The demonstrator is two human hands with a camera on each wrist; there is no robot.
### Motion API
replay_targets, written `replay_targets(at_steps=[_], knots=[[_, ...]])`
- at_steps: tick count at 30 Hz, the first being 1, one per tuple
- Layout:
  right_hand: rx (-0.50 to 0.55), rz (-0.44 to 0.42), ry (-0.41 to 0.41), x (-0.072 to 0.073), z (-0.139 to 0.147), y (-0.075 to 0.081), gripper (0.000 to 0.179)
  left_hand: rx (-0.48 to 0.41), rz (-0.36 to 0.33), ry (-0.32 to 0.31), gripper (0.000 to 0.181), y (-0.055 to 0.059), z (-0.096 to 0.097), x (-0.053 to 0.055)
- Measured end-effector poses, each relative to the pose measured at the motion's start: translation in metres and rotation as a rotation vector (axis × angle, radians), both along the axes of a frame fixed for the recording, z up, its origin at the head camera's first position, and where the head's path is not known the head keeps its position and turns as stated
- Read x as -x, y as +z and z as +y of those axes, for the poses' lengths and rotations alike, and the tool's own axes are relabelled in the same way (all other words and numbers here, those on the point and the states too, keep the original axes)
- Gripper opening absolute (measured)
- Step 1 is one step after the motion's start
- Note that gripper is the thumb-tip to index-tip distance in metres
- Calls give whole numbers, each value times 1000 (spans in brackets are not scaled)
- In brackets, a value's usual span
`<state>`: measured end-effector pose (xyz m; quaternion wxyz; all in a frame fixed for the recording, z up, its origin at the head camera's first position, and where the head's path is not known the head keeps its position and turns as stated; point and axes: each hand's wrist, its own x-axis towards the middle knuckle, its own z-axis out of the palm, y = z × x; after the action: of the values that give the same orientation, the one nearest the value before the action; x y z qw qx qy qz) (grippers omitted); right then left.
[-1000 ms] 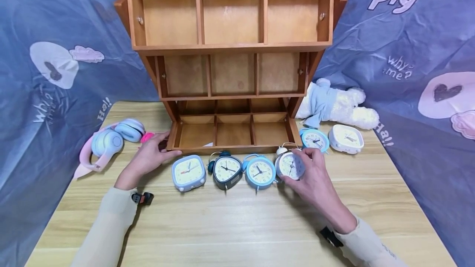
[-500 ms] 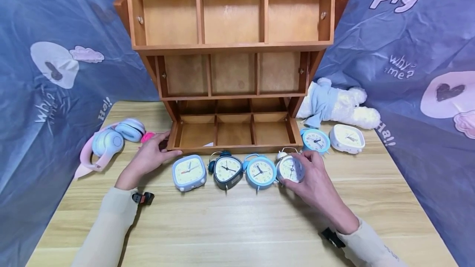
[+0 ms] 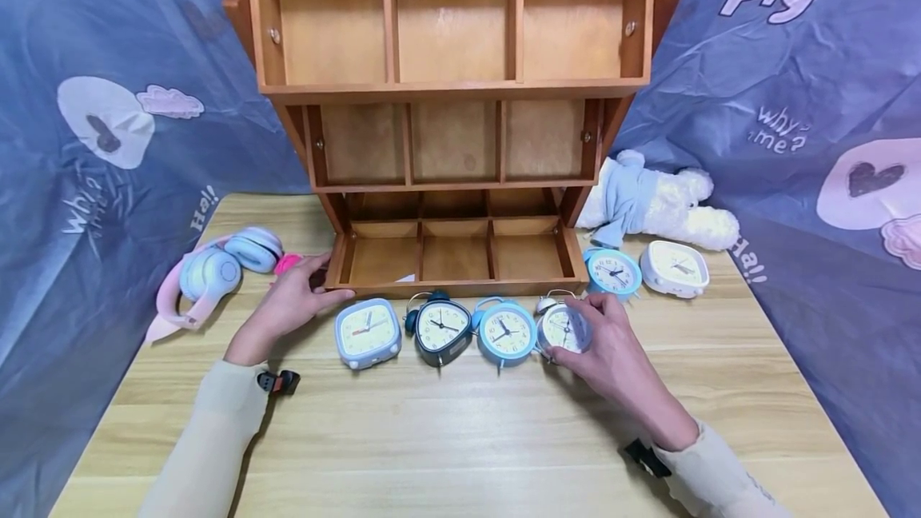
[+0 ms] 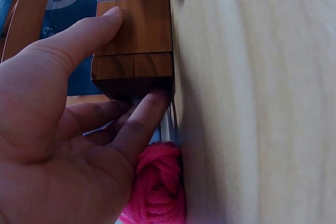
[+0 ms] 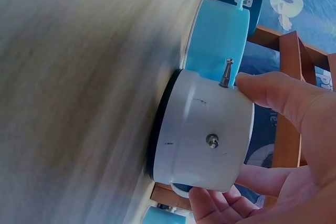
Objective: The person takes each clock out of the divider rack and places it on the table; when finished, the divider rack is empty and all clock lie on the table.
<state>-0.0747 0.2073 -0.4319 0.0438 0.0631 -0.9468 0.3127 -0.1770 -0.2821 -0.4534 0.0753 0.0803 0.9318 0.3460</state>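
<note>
My left hand (image 3: 291,306) grips the front left corner of a tiered wooden shelf (image 3: 460,291), thumb on the front board, fingers round the side. My right hand (image 3: 615,346) holds a white twin-bell alarm clock (image 5: 205,129) between thumb and fingers, its dial facing up. That clock ends a row in front of the shelf. Beside it lies a blue alarm clock (image 3: 506,332), then a dark teal rounded-triangle alarm clock (image 3: 440,330) and a pale blue square alarm clock (image 3: 368,332). In the left wrist view, pink yarn (image 4: 157,187) lies below my fingers.
Pink and blue headphones (image 3: 209,274) lie left of the shelf. On the right are another blue alarm clock (image 3: 614,272), a white square clock (image 3: 675,268) and a white plush toy (image 3: 658,198). Blue printed cloth (image 3: 777,86) hangs behind the wooden table (image 3: 446,454).
The white alarm clock, with my right hand on it, has shifted very slightly toward the near side. My left hand stays at the shelf corner.
</note>
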Motion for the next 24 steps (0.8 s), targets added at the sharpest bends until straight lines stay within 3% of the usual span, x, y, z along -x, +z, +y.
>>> replay_targets(at_steps=[24], knots=[[13,-32,0,2,7,-1,78,-5,-11,5,96,-1,0,0]])
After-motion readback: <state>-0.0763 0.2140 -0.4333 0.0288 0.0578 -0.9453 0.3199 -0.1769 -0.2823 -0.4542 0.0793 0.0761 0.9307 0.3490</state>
